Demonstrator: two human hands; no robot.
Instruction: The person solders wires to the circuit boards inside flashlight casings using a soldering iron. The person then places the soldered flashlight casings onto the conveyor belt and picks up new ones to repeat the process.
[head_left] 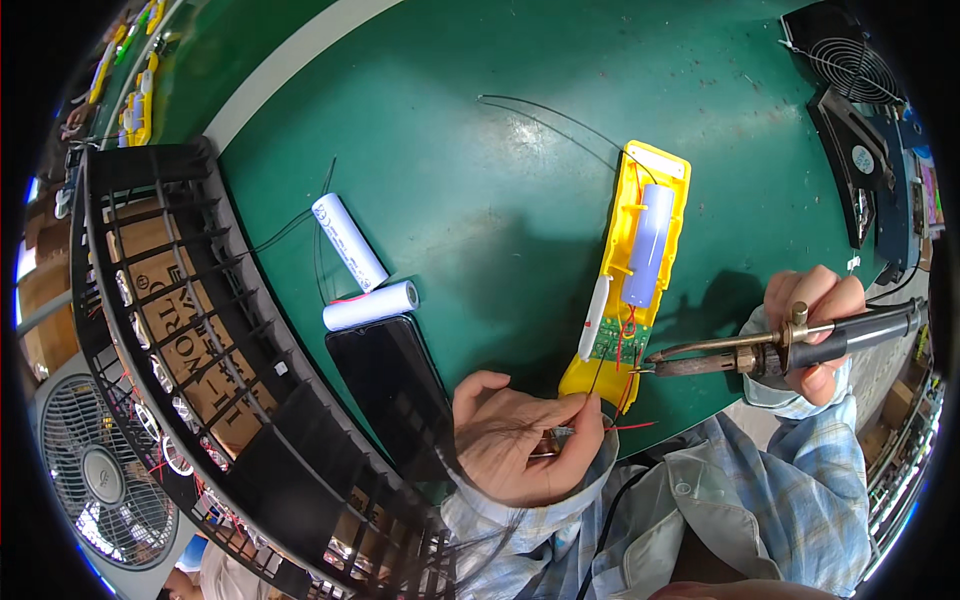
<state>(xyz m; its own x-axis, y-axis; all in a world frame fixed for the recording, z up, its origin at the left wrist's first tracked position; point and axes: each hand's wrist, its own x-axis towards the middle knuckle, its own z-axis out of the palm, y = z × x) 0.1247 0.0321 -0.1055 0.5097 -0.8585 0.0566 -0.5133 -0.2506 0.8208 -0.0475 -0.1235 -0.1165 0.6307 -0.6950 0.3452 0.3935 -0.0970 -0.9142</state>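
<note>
A yellow plastic housing [619, 222] lies open on the green table, with a purple cylindrical battery cell [650, 245] inside it. Below the cell sits a small green circuit board [605, 340] with red and black wires. My right hand [815, 310] grips a soldering iron [780, 350] with a thin metal tube along its top. Its tip touches or nearly touches the wires at the board's lower edge. My left hand [530, 440] is closed at the housing's lower end, thumb and finger pinching a thin dark wire. Something metallic shows between its fingers, partly hidden.
Two loose battery cells [348, 243] with wires lie at the left, near a black phone [385, 375]. A black slatted rack [150, 290] borders the table's left edge. At the far right stand a small fan with a wire guard [850, 68] and a black stand [850, 160].
</note>
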